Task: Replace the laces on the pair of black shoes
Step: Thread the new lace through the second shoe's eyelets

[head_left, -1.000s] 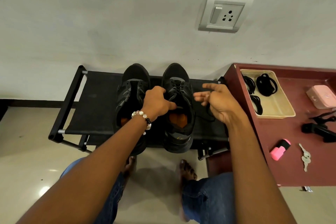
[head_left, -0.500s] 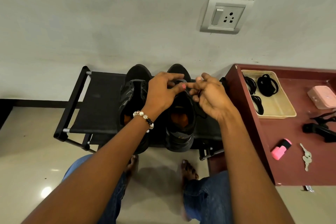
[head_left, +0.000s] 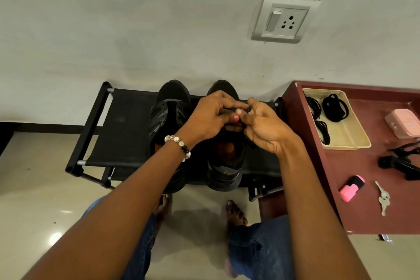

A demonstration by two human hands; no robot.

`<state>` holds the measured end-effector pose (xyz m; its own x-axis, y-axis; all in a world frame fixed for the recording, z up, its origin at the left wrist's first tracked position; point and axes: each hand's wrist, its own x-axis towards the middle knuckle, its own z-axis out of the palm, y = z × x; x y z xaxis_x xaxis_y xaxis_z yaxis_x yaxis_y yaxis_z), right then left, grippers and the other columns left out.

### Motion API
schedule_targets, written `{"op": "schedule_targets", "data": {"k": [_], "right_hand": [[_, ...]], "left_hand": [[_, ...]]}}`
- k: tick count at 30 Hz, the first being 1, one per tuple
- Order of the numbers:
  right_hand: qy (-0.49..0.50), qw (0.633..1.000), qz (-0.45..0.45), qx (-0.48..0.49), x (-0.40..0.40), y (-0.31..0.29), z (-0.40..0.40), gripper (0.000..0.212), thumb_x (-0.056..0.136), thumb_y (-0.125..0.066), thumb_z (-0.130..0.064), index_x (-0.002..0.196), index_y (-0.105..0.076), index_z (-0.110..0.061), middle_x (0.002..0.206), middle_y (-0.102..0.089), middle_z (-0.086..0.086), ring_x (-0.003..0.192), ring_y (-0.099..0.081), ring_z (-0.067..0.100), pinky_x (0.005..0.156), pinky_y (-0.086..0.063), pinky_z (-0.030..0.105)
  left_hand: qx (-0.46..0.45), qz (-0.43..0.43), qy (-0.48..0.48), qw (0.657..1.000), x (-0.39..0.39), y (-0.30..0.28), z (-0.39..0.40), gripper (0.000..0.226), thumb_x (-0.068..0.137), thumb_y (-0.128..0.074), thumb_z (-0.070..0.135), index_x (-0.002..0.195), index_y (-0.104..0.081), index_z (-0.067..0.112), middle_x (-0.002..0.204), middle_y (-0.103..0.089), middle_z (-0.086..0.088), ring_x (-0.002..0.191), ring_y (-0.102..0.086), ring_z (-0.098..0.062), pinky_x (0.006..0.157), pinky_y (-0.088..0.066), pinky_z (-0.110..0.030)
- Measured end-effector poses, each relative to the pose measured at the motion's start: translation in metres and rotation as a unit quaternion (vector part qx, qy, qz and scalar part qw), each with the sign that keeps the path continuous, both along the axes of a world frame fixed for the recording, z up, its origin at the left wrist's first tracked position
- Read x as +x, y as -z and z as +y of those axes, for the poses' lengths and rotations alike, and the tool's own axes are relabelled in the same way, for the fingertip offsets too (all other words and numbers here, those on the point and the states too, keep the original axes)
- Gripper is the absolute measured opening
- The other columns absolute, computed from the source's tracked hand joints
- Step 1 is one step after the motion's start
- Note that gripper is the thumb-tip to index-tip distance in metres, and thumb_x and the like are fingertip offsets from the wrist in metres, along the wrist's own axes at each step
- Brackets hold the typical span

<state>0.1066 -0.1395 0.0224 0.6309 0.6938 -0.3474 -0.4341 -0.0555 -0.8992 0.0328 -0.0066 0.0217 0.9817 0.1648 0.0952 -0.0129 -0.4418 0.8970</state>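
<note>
Two black shoes [head_left: 169, 120] lie lengthwise on the bench [head_left: 123, 141], toes far toward the wall, both hands, left [head_left: 210, 118] and right [head_left: 264, 124], pinching the right shoe's lace [head_left: 250, 143].

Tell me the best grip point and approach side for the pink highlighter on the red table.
Pinch the pink highlighter across its long sides at mid-body, coming straight down. It lies flat and slanted on the red table, apart from the keys, so there seems room for fingertips on both sides.
</note>
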Motion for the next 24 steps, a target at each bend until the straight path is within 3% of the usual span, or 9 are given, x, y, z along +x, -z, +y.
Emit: {"op": "schedule_targets", "data": {"k": [2,5,8,10,14,17,20,22,24], "right_hand": [[-0.009,0.998,-0.049,-0.028,-0.001,-0.003,0.0,0.061,0.101,-0.042,0.002,0.149,-0.007,-0.012,0.117,-0.061,0.013,0.095,-0.069,0.017,0.081,-0.059,0.034],[-0.04,0.988,-0.127,-0.082,-0.001,-0.004,-0.001,0.086,0.102,-0.044,-0.004,0.149,0.027,-0.018,0.111,-0.066,0.005,0.098,-0.069,0.014,0.084,-0.058,0.03],[-0.083,0.963,-0.21,-0.146,-0.001,-0.005,-0.001,0.086,0.103,-0.041,-0.006,0.146,0.032,-0.022,0.103,-0.066,-0.004,0.093,-0.069,0.011,0.094,-0.055,0.035],[-0.108,0.949,-0.243,-0.17,0.001,-0.002,0.001,0.087,0.102,-0.038,-0.002,0.145,0.034,-0.025,0.111,-0.066,-0.002,0.101,-0.068,0.015,0.098,-0.052,0.04],[-0.096,0.957,-0.224,-0.156,-0.001,-0.002,0.002,0.091,0.101,-0.043,-0.002,0.145,0.033,-0.026,0.111,-0.068,0.003,0.101,-0.068,0.018,0.098,-0.052,0.037],[-0.015,0.982,-0.161,-0.102,-0.001,-0.004,0.0,0.096,0.095,-0.059,-0.004,0.153,0.015,-0.019,0.097,-0.074,0.01,0.087,-0.07,0.029,0.075,-0.056,0.031],[0.049,0.978,-0.182,-0.086,0.002,-0.007,-0.003,0.059,0.086,-0.068,0.0,0.14,-0.045,0.0,0.08,-0.075,0.007,0.067,-0.068,0.015,0.053,-0.046,0.017],[0.065,0.971,-0.215,-0.086,0.003,-0.008,-0.004,0.031,0.082,-0.072,0.0,0.113,-0.067,0.003,0.076,-0.073,0.007,0.062,-0.065,0.008,0.055,-0.048,0.014],[0.067,0.962,-0.249,-0.087,0.003,-0.007,-0.003,0.02,0.08,-0.075,0.0,0.099,-0.073,0.001,0.08,-0.073,0.014,0.068,-0.067,0.013,0.066,-0.055,0.019]], "left_hand": [[0.0,0.011,0.025,1.0,0.0,0.001,0.003,0.029,0.09,-0.063,0.003,0.116,-0.07,0.015,0.111,-0.06,-0.006,0.103,-0.06,-0.011,0.089,-0.044,-0.008],[-0.035,0.034,0.029,0.998,0.002,0.001,0.007,0.021,0.094,-0.06,0.014,0.111,-0.071,0.019,0.111,-0.063,-0.005,0.106,-0.062,-0.015,0.1,-0.047,-0.026],[-0.111,0.034,-0.016,0.993,0.003,-0.003,0.006,0.015,0.09,-0.064,0.026,0.097,-0.076,0.018,0.095,-0.072,-0.009,0.093,-0.069,-0.024,0.093,-0.053,-0.047],[-0.116,0.031,-0.045,0.992,0.005,-0.005,0.004,0.009,0.085,-0.071,0.024,0.089,-0.077,0.018,0.085,-0.074,-0.01,0.085,-0.07,-0.031,0.085,-0.054,-0.053],[-0.118,0.049,-0.074,0.989,0.007,-0.006,0.003,0.008,0.082,-0.075,0.018,0.084,-0.077,0.01,0.077,-0.074,-0.007,0.072,-0.07,-0.021,0.077,-0.059,-0.038],[-0.213,0.06,-0.124,0.967,0.005,-0.009,0.003,0.013,0.084,-0.073,0.012,0.086,-0.073,-0.001,0.065,-0.069,-0.002,0.057,-0.063,-0.005,0.056,-0.05,-0.017],[-0.231,0.075,-0.162,0.957,0.003,-0.009,0.008,0.007,0.085,-0.071,0.011,0.082,-0.072,0.005,0.052,-0.063,0.013,0.048,-0.057,0.005,0.047,-0.041,-0.007],[-0.215,0.076,-0.161,0.96,0.002,-0.009,0.013,0.006,0.084,-0.073,0.013,0.078,-0.072,0.011,0.051,-0.062,0.015,0.048,-0.056,0.007,0.047,-0.041,-0.006],[-0.203,0.083,-0.16,0.963,0.001,-0.008,0.015,0.008,0.083,-0.074,0.014,0.075,-0.072,0.013,0.051,-0.062,0.015,0.049,-0.057,0.007,0.048,-0.041,-0.007]]}}
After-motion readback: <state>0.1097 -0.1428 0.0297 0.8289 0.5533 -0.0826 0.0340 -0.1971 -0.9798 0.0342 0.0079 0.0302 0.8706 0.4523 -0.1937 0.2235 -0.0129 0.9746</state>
